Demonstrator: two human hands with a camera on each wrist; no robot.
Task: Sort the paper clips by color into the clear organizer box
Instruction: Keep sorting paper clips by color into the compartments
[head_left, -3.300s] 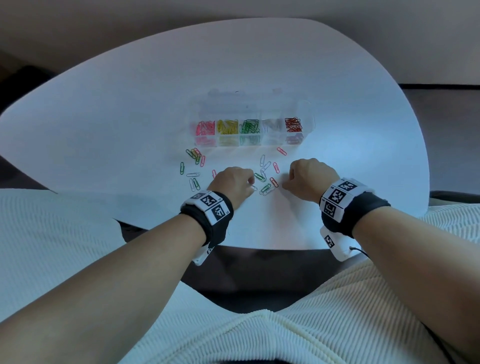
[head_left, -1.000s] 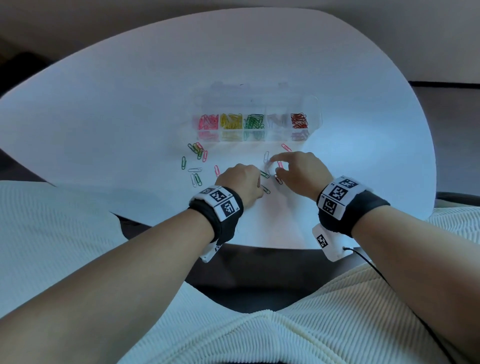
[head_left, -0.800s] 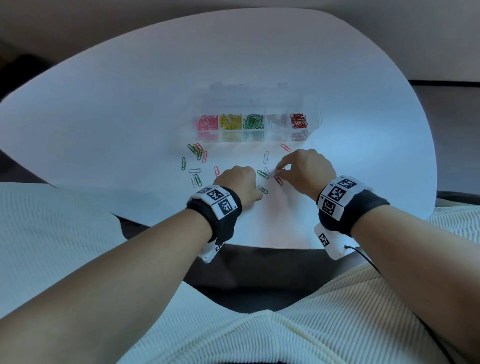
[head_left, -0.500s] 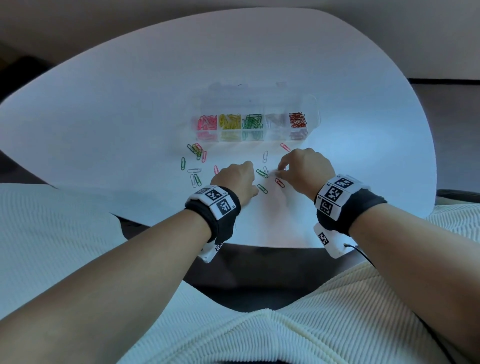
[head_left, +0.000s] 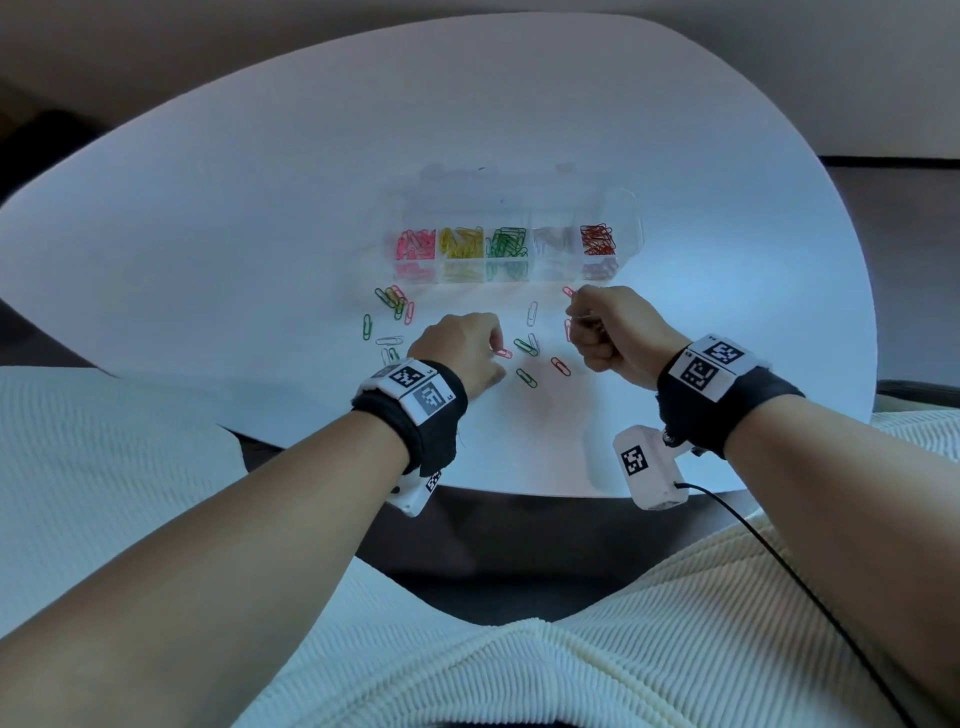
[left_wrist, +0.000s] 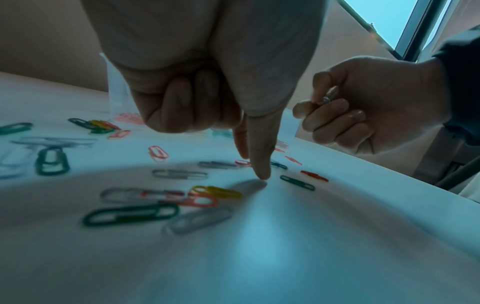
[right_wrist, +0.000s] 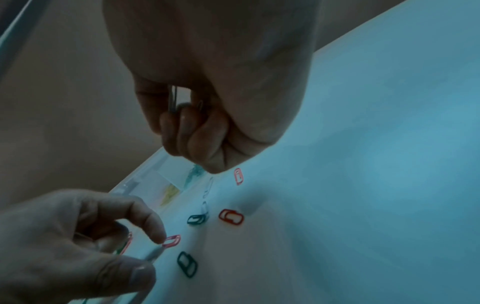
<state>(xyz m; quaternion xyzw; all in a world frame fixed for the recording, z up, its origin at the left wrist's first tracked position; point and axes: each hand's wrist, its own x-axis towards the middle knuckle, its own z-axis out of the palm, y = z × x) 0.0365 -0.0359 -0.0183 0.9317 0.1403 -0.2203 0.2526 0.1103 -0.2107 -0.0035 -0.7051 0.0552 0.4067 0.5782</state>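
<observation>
The clear organizer box (head_left: 629, 221) lies mid-table with pink, yellow, green, silver and red paper clips in separate compartments. My right hand (head_left: 577, 318) is raised just in front of it, fingers curled around silver clips (right_wrist: 172, 98), which also show in the left wrist view (left_wrist: 330, 95). My left hand (head_left: 494, 349) is low on the table, its index fingertip (right_wrist: 159, 236) touching a pink clip (head_left: 503, 354) while the other fingers are curled under. Loose clips lie between the hands: two green (head_left: 525, 346), a red one (head_left: 560, 366), a silver one (head_left: 532, 313).
A mixed cluster of clips (head_left: 393, 300) lies left of my left hand, with more green and silver ones below it. Under my left wrist several clips (left_wrist: 215, 192) lie close together. The white table's near edge (head_left: 519, 491) runs just behind my wrists.
My right hand has risen off the table with silver clips in it and shifted toward the box. My left hand has slid slightly forward onto the pink clip.
</observation>
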